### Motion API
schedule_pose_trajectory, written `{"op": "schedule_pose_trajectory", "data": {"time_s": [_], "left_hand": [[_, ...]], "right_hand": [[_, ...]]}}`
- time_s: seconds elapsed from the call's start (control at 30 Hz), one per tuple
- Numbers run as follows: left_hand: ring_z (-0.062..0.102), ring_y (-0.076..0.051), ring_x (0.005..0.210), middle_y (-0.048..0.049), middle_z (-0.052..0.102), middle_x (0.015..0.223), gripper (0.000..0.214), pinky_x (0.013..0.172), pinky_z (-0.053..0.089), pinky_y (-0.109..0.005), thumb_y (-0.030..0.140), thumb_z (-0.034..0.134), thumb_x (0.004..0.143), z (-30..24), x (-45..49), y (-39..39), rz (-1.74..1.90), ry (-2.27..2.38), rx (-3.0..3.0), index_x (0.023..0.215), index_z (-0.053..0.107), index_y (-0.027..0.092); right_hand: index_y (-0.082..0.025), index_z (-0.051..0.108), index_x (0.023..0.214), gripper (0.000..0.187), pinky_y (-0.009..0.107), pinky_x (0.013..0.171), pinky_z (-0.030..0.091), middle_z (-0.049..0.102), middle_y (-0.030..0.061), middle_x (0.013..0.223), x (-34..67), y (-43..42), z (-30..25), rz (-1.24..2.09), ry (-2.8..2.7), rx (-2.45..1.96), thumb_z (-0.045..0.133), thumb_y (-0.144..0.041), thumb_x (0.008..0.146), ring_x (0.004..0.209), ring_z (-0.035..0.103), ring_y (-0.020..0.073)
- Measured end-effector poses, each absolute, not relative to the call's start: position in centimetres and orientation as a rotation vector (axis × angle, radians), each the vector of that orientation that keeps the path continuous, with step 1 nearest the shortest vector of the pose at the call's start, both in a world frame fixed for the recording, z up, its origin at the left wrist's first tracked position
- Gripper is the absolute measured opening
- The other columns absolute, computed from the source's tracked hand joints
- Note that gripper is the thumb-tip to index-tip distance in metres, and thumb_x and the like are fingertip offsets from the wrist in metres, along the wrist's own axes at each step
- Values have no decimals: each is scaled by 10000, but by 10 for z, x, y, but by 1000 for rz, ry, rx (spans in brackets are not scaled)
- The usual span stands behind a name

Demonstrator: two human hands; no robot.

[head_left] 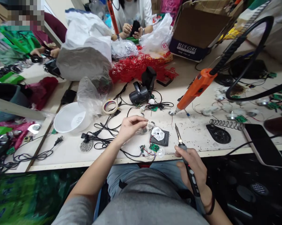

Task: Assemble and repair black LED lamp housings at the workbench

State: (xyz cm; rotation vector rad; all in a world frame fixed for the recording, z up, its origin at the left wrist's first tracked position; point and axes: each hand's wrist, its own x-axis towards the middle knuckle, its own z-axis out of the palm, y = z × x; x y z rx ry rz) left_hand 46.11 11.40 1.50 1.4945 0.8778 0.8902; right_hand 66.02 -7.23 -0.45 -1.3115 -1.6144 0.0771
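My right hand (194,168) is wrapped round a soldering iron (190,175), its bare tip pointing up and away over the table. The fingers of my left hand (132,128) are pinched together beside a small whitish part (150,125); whether they grip it is hard to make out. Just right of that lies a black square piece with a white disc (158,133) on it, thin wires attached. Nearer the table edge is a small green circuit board (154,147) with red and dark wires, beside a clear round plastic piece (160,152).
An orange electric screwdriver (194,89) hangs at the right. A soldering stand (219,132) and phone (264,143) lie near the right edge. Black cables (103,140), tape (110,107) and a white bowl (70,120) are at left. Across the table, a person's hands (131,29) hold something black.
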Motion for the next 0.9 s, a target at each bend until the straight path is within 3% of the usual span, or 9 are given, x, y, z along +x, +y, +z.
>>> {"op": "schedule_pose_trajectory", "data": {"time_s": [0.13,0.33,0.5,0.77,0.9], "left_hand": [[697,-165,739,-50,756,810,94,691,556,-268,285,784,812,11,460,87,766,917,1761,843,796,197],[659,-136,714,-26,714,785,66,674,519,-234,172,731,846,2,471,60,648,1027,2014,871,785,197],[667,-145,776,-32,685,838,91,704,521,-237,127,694,856,-7,464,60,644,1102,2134,844,755,194],[657,-137,683,-3,735,806,93,711,539,-235,161,633,899,-15,464,59,658,1087,2159,893,710,213],[689,-164,760,-30,743,866,173,731,544,-253,219,544,953,-20,466,60,692,1092,2234,965,716,201]], "right_hand": [[-250,567,1429,426,278,590,534,568,56,867,657,-71,-1,116,-1618,-1282,530,-278,1006,721,595,166],[-296,563,1426,563,264,607,556,579,39,893,650,-66,0,66,-1579,-1319,600,-54,919,729,606,148],[-273,575,1416,569,259,602,562,593,41,888,657,-68,-3,9,-1601,-1325,616,-30,902,714,609,143],[-220,669,1273,413,285,659,571,698,47,884,687,-96,-5,-158,-1451,-1598,641,-63,893,726,669,164],[-189,713,1188,275,269,681,568,748,56,911,719,-111,-13,-317,-1275,-1826,649,-171,921,684,702,153]]}}
